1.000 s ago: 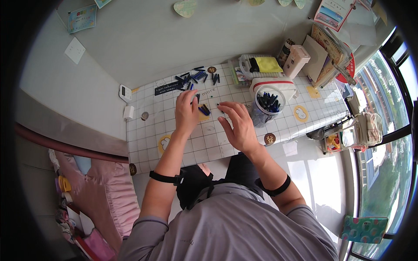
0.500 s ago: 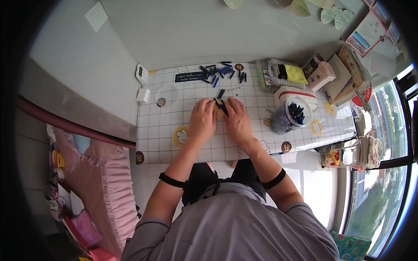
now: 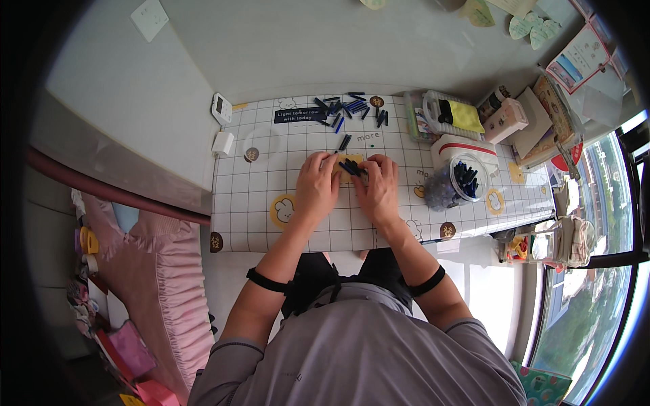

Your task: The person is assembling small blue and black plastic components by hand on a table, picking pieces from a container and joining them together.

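Near the middle of the table my two hands face each other over a small bunch of dark ink cartridges (image 3: 349, 166). My right hand (image 3: 380, 193) pinches the bunch at its right end. My left hand (image 3: 317, 188) is curled at the other end, thumb and fingers drawn together; what lies between them is too small to make out. Just beyond my fingers lie a couple of loose cartridges (image 3: 345, 142). Farther back, several more blue and black cartridges (image 3: 355, 105) are scattered. To the right, a clear jar (image 3: 441, 194) is tilted, with dark cartridges (image 3: 466, 177) at its mouth.
A white grid-patterned cloth covers the table (image 3: 257, 203). At the back right are a clear plastic box (image 3: 423, 122), a yellow cloth (image 3: 467, 116), a white pouch with a red zip (image 3: 467, 147) and a pink box (image 3: 506, 120). A small white timer (image 3: 221, 108) stands against the left wall.
My right hand has drawn slightly right, away from my left. The dark cartridges between my hands now show more and lie turned more sideways.
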Motion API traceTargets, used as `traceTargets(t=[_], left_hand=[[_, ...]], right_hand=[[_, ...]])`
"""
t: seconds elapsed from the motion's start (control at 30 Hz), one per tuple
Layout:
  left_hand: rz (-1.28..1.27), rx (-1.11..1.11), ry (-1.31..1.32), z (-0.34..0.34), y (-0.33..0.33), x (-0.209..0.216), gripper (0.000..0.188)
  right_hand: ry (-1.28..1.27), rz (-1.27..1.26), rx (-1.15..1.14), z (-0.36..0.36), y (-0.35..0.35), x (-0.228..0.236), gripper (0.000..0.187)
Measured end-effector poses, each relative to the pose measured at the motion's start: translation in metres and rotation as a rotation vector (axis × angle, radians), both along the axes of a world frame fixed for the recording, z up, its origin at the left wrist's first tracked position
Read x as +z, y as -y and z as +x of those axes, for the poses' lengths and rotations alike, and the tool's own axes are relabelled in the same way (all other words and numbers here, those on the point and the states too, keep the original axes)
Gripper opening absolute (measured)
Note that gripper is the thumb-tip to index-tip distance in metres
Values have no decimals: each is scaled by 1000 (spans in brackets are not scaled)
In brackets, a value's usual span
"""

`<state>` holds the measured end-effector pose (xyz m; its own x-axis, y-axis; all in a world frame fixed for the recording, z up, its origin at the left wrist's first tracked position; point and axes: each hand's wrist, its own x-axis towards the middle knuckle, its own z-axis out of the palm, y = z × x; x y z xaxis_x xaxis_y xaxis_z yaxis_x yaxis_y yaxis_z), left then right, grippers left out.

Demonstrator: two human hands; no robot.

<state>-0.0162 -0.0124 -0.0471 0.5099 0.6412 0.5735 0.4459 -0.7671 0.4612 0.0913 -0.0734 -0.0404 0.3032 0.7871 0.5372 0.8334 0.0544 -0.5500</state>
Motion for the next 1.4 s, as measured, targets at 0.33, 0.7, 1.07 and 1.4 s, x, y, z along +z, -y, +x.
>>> traceTargets(t=[0.33, 0.7, 1.07, 1.4], left_hand=[[-2, 8, 28, 6, -5, -5, 28], [-16, 100, 30, 23, 4, 2, 22], [-10, 116, 59, 29, 3, 1, 16], [31, 128, 118, 37, -6, -2, 13]], right_hand=[[68, 19, -16, 7, -1, -1, 20], [98, 4, -10, 21, 6, 6, 18], [107, 50, -21, 29, 5, 3, 16], [83, 14, -86, 34, -5, 5, 15]])
